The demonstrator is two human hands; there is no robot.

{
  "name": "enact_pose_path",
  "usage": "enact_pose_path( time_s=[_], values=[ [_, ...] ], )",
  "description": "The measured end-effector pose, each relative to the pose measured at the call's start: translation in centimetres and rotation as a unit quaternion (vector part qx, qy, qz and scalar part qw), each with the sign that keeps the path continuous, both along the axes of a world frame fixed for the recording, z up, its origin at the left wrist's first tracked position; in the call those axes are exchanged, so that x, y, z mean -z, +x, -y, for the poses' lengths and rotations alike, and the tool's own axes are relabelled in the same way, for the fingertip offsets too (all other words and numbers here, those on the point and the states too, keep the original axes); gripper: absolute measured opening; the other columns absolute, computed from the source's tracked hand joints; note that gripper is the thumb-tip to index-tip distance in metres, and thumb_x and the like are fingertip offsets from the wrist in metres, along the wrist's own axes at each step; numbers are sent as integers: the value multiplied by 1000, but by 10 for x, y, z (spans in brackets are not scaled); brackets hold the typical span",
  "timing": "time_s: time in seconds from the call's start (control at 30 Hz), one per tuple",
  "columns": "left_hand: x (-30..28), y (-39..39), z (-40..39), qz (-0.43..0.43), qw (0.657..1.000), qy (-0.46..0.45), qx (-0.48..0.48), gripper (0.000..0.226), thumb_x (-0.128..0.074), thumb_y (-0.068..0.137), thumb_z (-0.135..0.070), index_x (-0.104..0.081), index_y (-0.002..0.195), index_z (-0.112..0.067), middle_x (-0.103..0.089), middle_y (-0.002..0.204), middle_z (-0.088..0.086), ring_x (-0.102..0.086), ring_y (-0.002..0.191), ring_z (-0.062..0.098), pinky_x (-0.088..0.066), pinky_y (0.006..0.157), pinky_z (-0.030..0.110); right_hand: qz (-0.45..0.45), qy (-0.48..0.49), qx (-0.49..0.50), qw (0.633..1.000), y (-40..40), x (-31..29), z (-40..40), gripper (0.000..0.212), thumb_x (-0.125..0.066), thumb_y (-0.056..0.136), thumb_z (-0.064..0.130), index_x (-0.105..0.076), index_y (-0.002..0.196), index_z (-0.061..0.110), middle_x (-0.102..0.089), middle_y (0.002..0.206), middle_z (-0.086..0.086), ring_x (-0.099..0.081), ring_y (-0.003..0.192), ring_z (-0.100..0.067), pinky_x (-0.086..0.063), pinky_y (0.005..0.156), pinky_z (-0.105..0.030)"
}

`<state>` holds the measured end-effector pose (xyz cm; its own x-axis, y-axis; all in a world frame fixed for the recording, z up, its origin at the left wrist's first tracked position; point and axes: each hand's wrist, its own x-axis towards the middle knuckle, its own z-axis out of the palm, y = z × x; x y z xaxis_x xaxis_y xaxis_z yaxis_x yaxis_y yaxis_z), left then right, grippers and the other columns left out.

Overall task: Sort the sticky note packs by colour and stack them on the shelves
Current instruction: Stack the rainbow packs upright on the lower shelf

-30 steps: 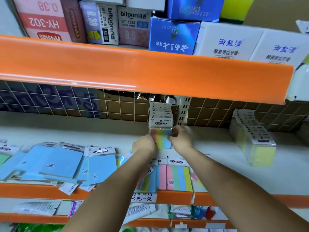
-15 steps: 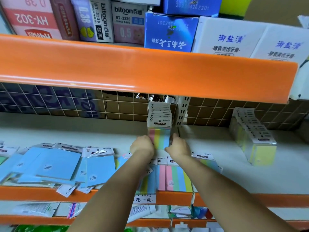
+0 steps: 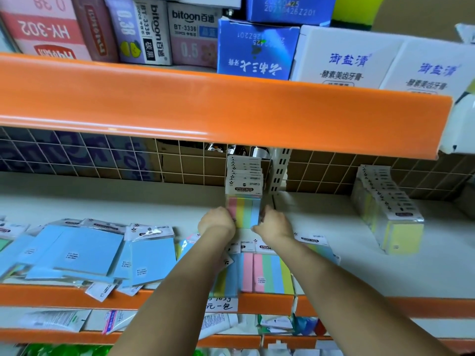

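Hands have slid lower: left hand [image 3: 217, 220] and right hand [image 3: 273, 223] still clasp the rainbow pack row [image 3: 244, 199] between curled fingers, squaring it on the shelf [image 3: 102, 204].

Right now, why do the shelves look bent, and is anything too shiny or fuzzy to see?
Head view: the wide lens bows the orange shelf edge and stretches the corners; a pale glare streak runs along that edge; the box print up top reads sharply; both hands at the striped pack look slightly soft; the bottom shelf is dim.
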<state>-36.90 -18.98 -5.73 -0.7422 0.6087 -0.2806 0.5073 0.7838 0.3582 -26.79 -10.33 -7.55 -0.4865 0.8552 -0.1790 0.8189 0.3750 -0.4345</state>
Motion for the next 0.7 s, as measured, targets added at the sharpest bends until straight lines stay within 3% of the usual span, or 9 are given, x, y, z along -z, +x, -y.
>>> enact_pose_path(
  time_s=[0.13,0.23,0.33,0.43,0.5,0.6,0.7],
  values=[
    [-8,-1,7,20,999,12,24,25,-48,90,-13,-61,111,-7,-63,117,12,-59,108,31,-47,84,32,-3,-54,-18,998,4,-6,-5,44,-75,80,24,-52,112,8,-63,113,-10,-59,103,-28,-50,81,-31],
    [-16,-3,16,54,997,51,33,21,-47,91,-11,-63,100,0,-66,107,19,-61,101,35,-47,79,34,-2,-88,-51,995,12,-17,-5,45,-74,80,21,-51,116,6,-59,116,-11,-56,97,-25,-47,75,-29],
    [-24,-3,25,44,995,90,30,18,-47,88,-9,-62,95,-4,-66,103,18,-60,96,35,-47,76,34,3,-63,-76,995,21,-27,2,37,-68,83,17,-55,115,7,-58,113,-11,-57,95,-26,-45,71,-27],
    [-29,2,33,21,995,80,58,11,-55,82,-14,-61,91,-11,-67,99,11,-61,89,30,-47,69,30,-1,-48,-75,996,27,-34,13,10,-63,78,14,-62,83,5,-63,90,-16,-53,73,-24,-40,63,-27],
    [-31,11,39,4,996,43,72,7,-61,82,-20,-61,87,-15,-69,96,8,-63,86,27,-44,65,27,3,-113,-55,992,29,-38,21,22,-64,78,12,-48,63,11,-53,67,-12,-46,56,-22,-36,55,-26],
    [-26,26,44,-49,994,-22,92,30,-57,86,-26,-58,113,-13,-58,120,10,-54,111,27,-45,84,32,5,-271,-10,962,35,-41,37,27,-66,81,5,-46,64,10,-44,53,-9,-44,42,-18,-37,44,-24],
    [-20,37,50,-87,989,-68,100,51,-56,87,-40,-46,131,-15,-44,133,9,-37,126,27,-40,97,39,7,-280,16,960,37,-40,51,21,-71,82,11,-54,70,6,-56,63,-10,-59,46,-19,-51,45,-26]
  ],
)
